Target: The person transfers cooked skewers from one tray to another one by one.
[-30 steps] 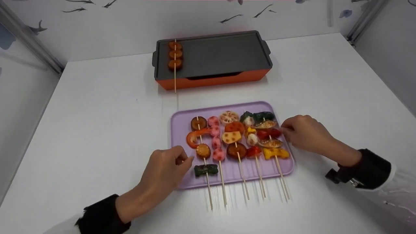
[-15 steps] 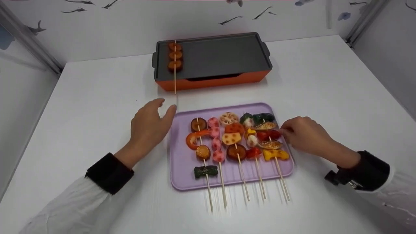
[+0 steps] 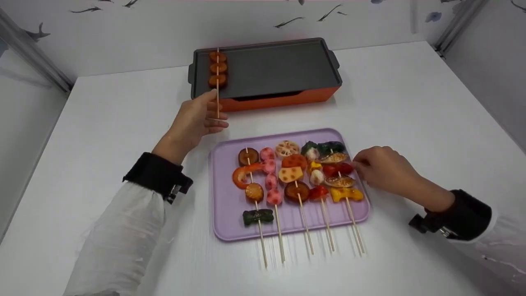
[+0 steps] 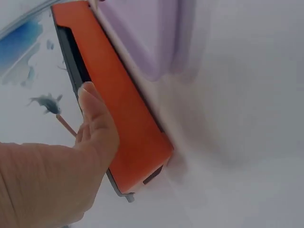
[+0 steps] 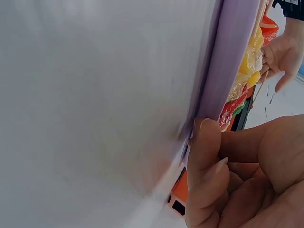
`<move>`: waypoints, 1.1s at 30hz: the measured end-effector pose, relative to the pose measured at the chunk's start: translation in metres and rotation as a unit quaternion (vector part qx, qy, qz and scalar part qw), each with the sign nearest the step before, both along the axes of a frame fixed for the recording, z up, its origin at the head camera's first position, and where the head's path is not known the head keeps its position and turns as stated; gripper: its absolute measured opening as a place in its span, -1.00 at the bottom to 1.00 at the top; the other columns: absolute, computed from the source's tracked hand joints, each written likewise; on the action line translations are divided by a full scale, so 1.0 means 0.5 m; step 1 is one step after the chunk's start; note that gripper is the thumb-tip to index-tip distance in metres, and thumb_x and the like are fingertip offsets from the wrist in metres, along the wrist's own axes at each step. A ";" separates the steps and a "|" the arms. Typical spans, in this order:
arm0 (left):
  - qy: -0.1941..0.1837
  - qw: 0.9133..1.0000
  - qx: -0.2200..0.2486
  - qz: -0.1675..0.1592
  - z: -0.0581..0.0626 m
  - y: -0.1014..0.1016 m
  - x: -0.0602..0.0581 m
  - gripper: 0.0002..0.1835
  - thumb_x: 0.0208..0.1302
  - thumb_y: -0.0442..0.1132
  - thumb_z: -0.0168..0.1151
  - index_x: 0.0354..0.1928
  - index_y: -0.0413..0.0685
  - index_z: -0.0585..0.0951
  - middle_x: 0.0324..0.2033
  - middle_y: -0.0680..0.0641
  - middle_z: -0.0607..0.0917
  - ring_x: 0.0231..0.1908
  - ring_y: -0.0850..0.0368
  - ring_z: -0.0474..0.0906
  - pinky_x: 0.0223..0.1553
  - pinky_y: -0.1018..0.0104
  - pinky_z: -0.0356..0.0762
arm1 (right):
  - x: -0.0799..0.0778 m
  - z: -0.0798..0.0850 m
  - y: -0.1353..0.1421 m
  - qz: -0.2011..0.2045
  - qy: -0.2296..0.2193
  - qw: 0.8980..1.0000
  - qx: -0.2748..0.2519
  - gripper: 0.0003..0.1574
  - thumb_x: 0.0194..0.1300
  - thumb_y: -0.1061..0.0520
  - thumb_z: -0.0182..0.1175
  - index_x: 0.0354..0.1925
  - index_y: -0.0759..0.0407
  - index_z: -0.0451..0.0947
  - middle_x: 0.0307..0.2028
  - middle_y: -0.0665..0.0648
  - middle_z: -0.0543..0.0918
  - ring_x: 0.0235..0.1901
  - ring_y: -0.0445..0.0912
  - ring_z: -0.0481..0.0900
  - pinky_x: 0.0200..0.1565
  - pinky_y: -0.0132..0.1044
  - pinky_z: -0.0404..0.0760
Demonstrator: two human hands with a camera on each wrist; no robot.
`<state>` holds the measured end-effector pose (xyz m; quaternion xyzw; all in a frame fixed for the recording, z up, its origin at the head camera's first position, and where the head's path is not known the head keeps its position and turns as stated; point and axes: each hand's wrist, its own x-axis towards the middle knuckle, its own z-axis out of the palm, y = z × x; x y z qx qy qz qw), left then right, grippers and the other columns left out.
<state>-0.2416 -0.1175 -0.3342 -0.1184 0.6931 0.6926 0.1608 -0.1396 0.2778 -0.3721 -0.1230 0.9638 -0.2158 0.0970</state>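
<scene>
A skewer of three brown round slices (image 3: 218,68) lies at the left end of the black griddle (image 3: 275,68), its bare stick sticking out over the front. Beside that stick is my left hand (image 3: 191,117), thumb on one side and loosely extended fingers behind it; in the right wrist view the thumb stands apart from the stick. My right hand (image 3: 382,170), fingers curled, pinches the right rim of the purple tray (image 3: 224,197). On the tray lie several skewers, among them pink balls (image 3: 271,181) and one with a shrimp (image 3: 242,177); their sticks overhang the front edge.
The griddle sits on an orange base (image 3: 283,100) at the back of the white table (image 3: 123,115), close to a patterned wall panel (image 3: 246,18). The tray is in front of it. Side panels stand left and right.
My left hand has moved from the tray's front left, up and forward, to the stick of the skewer on the griddle. The right hand has stayed at the tray's rim.
</scene>
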 end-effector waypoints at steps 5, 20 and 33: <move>-0.033 0.994 0.096 0.041 0.004 0.009 -0.025 -0.58 0.53 -0.10 0.15 0.13 -0.37 0.52 -0.32 -0.18 0.68 -0.39 0.07 0.64 -0.25 0.36 0.68 | -0.001 0.001 0.000 -0.001 -0.003 1.000 -0.001 -0.78 0.43 0.20 0.25 -0.16 0.36 0.72 -0.45 0.11 0.65 -0.54 -0.07 0.47 -0.49 -0.25 0.49; 0.048 0.994 0.075 0.057 0.018 -0.014 -0.006 -0.60 0.50 -0.22 0.20 0.21 -0.37 0.56 -0.31 -0.12 0.65 -0.40 0.18 0.51 -0.36 0.48 0.54 | -0.005 0.004 -0.002 0.009 -0.003 1.000 -0.005 -0.78 0.43 0.19 0.25 -0.16 0.36 0.72 -0.47 0.10 0.65 -0.54 -0.08 0.47 -0.51 -0.26 0.48; 0.070 0.993 0.091 0.032 0.027 -0.059 0.060 -0.80 0.42 -0.28 0.29 -0.07 -0.31 0.69 -0.44 -0.11 0.68 -0.47 0.13 0.52 -0.38 0.41 0.53 | -0.003 -0.003 0.000 0.009 0.012 1.000 0.003 -0.80 0.41 0.20 0.27 -0.21 0.36 0.73 -0.49 0.09 0.64 -0.55 -0.08 0.45 -0.52 -0.25 0.47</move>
